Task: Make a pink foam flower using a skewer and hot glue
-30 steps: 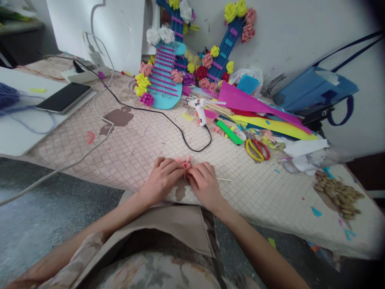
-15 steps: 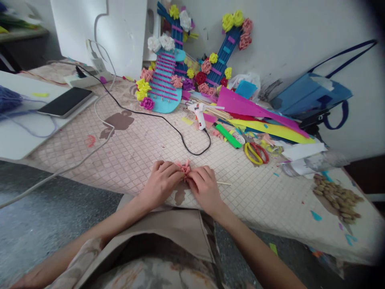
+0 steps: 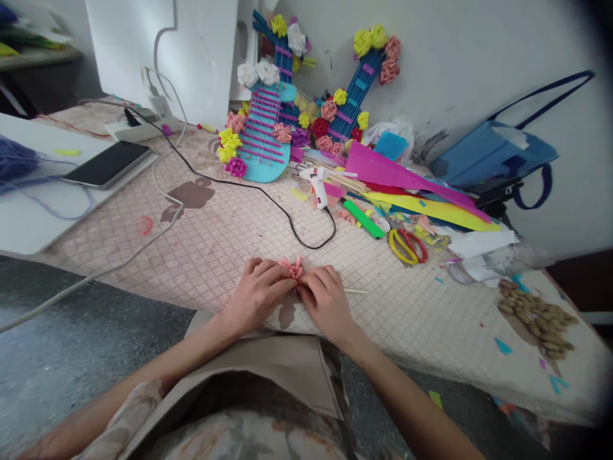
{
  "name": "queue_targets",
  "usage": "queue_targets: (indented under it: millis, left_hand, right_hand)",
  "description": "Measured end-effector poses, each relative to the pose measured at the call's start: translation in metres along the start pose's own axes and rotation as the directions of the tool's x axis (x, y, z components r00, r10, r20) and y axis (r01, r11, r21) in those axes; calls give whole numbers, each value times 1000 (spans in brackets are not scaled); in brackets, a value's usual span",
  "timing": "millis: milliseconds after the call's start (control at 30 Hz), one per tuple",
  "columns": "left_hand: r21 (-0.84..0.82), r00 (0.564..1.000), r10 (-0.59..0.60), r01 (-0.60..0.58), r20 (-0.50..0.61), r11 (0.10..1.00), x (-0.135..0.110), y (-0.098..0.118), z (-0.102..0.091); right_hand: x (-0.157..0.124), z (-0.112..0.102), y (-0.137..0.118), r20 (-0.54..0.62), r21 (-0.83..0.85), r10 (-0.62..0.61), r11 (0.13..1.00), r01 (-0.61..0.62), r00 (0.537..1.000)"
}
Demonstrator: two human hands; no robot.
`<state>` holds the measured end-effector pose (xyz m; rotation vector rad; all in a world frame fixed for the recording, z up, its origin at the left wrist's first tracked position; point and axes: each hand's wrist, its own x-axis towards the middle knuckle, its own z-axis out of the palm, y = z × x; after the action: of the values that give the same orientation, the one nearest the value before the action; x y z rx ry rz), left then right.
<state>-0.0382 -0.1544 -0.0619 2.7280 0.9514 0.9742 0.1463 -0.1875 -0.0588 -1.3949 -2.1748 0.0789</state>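
Close to the table's near edge, a small pink paper flower point(image 3: 294, 267) sits between my two hands. My left hand point(image 3: 261, 291) pinches it from the left, fingers bent and pressed together. From the right, my right hand point(image 3: 323, 295) grips the same flower with thumb and forefinger. My fingers hide its lower part. A thin wooden stick point(image 3: 357, 291) lies on the table and shows just beyond my right hand. Farther back rests a white glue gun point(image 3: 317, 186) with a black cord.
Behind are a green cutter point(image 3: 363, 218), scissors point(image 3: 407, 246) and coloured paper sheets point(image 3: 412, 185). Flower-trimmed decorations point(image 3: 261, 137) lean at the wall. A phone point(image 3: 108, 165) lies left; a clear bottle point(image 3: 498, 263) and peanut-like pods point(image 3: 536, 319) lie right. A white cable point(image 3: 119, 265) crosses the left side.
My hands stay in nearly the same place, with fingers shifting slightly around the pink flower. More of the flower's middle shows between them now.
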Motion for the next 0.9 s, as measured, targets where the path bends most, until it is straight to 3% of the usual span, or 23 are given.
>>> queue_targets:
  millis: [433, 633, 900]
  left_hand:
    - [13, 1000, -3, 3, 2, 1000, -1, 1, 2]
    - [13, 999, -33, 33, -9, 999, -1, 1, 2]
    - [33, 999, -45, 45, -9, 998, -1, 2, 1]
  right_hand:
    - [0, 0, -1, -47, -63, -83, 995, 80, 995]
    - [2, 0, -2, 3, -145, -105, 984, 104, 995]
    - [2, -1, -1, 12, -127, -107, 986, 108, 994]
